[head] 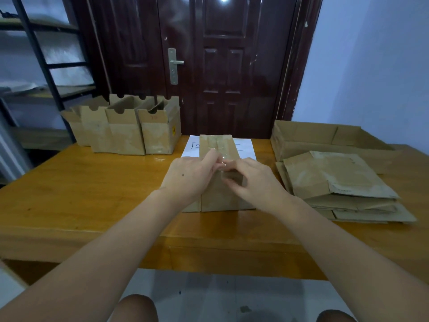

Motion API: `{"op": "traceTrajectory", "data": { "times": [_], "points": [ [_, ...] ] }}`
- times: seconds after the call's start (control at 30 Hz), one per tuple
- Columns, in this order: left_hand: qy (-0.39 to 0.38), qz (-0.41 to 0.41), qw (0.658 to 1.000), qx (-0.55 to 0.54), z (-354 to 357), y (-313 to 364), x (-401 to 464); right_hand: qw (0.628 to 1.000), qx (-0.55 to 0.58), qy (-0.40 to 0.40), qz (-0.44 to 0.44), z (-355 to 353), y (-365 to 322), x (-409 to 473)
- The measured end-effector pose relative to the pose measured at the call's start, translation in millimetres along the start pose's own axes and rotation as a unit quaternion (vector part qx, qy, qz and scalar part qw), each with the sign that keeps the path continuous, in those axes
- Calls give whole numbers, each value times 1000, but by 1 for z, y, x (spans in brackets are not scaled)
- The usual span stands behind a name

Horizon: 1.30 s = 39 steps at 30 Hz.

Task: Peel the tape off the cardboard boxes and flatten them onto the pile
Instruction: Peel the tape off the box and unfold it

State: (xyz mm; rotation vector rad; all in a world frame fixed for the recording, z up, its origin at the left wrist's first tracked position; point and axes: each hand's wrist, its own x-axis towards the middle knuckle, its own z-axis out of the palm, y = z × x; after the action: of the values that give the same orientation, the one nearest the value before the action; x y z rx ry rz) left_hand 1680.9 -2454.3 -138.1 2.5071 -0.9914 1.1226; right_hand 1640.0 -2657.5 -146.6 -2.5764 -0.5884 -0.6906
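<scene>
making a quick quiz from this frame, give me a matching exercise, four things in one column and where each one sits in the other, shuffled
Things:
1. taped box
2. open boxes
3. flattened pile
4. white paper

Places:
A. far left of the table, standing in a row
B. right side of the table, lying flat
C. middle of the table, under both hands
D. beneath the far end of the taped box

Pairs: 1-C, 2-A, 3-B, 4-D

The left hand and right hand pinch at the tape on the box top.
</scene>
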Motion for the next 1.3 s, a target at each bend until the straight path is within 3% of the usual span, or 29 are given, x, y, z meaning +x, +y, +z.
{"op": "traceTrajectory", "data": {
  "times": [0.13,0.3,0.47,0.63,0.73,0.83,0.93,1.1,1.2,1.3],
  "points": [
    [15,14,1000,5,-2,1,8,997,-10,59,-42,0,2,7],
    [42,1,998,-35,1,0,14,997,12,78,-19,-4,-5,12],
    [-19,-105,992,-64,5,8,18,996,26,85,20,-2,-7,16],
    [-52,-103,981,-157,0,10,16,992,21,124,7,2,-11,22],
    [-119,-96,966,-208,-9,7,16,993,19,118,9,3,-8,21],
    [-129,-83,965,-211,-12,0,18,995,16,98,-12,-2,-5,19],
    [-154,-51,969,-187,-15,1,25,998,5,60,-21,-6,-3,16],
    [-133,11,987,-88,-8,9,26,1000,24,-4,9,-23,1,10],
    [-201,8,969,-146,-10,4,25,997,61,-48,29,-27,5,3],
    [-267,13,953,-146,-15,1,22,997,55,-38,39,-28,12,-2]
  ]
}}
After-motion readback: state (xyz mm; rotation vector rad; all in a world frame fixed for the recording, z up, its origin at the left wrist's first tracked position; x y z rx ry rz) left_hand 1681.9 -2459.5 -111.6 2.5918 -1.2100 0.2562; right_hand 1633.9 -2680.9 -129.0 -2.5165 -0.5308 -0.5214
